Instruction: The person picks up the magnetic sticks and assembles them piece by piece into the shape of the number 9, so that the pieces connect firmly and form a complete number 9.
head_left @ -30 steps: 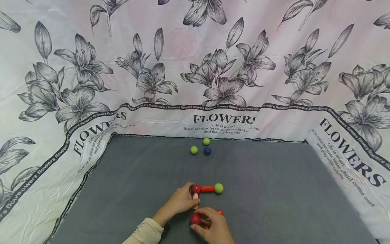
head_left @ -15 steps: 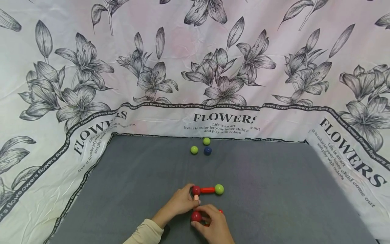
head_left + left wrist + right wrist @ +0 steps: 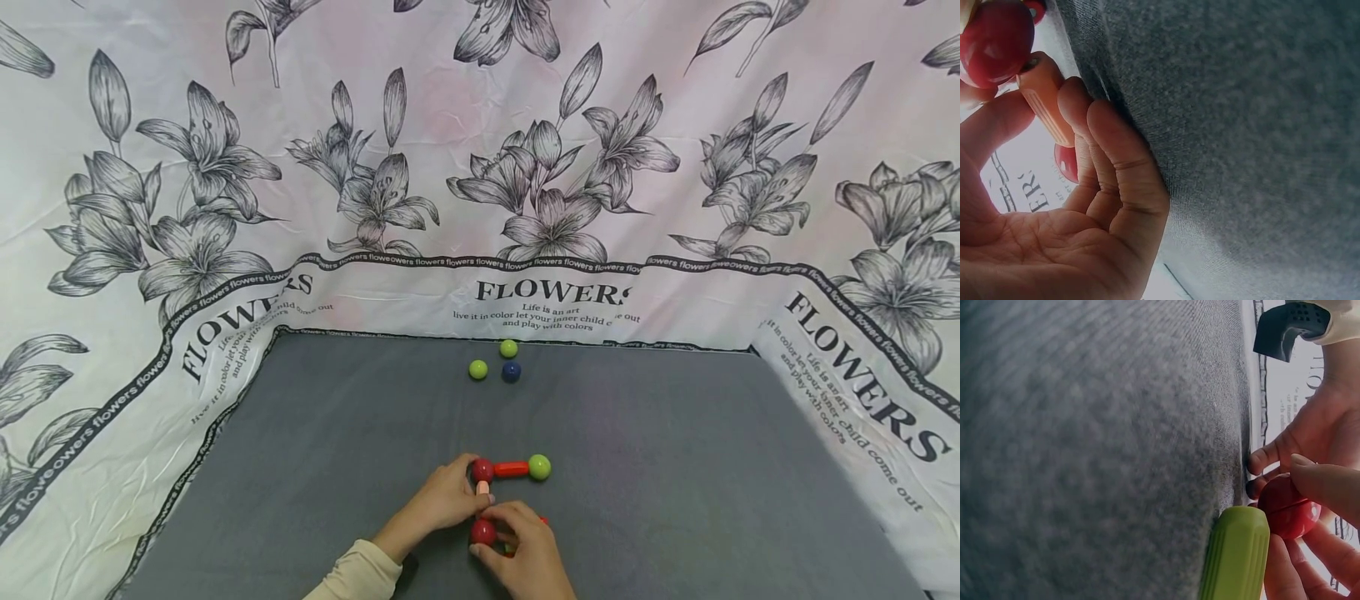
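left hand [image 3: 446, 493] is pinching orange rod [image 3: 1046, 103], right hand [image 3: 529, 550] red ball [image 3: 483, 532]; red rod [image 3: 512, 469] is looking attached, far balls [image 3: 512, 371] lying loose.

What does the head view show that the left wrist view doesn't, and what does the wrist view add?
Only the head view: the blue ball, two green balls near it, a third green ball at the red rod's end.
Only the left wrist view: the palm of the left hand and the dark-centred end of the orange rod.
Both: that hand pinching the orange rod, the right hand holding the nearer red ball, the farther red ball, the grey cloth.
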